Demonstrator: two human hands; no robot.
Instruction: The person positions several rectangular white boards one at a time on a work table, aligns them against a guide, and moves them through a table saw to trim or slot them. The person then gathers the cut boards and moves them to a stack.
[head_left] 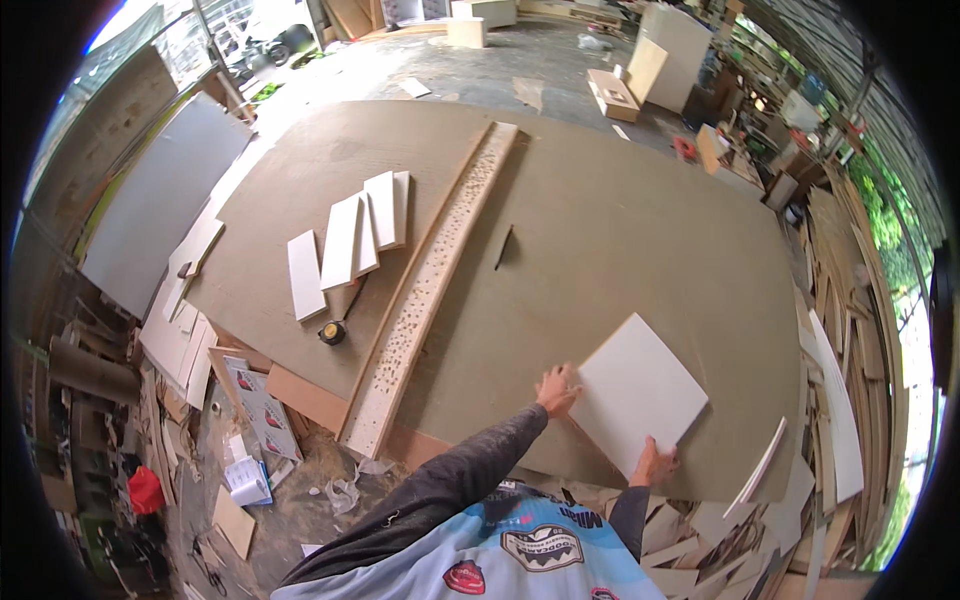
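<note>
White panel (642, 395) on tabletop (640, 240), 4 o'clock
Left hand (558, 390), 9 o'clock edge: grip unclear; right hand (655, 463), 6 o'clock: edge pinched; uneven push could skew it

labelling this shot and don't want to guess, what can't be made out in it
In the head view:
Underside of the white panel: hidden by its top face.
Fingertips of the left hand: too blurred to show exact contact.
Dark thin object: too small to identify.
Overlapping white strips: partly covered by one another.
Specks on the long board: too small to identify.
</note>
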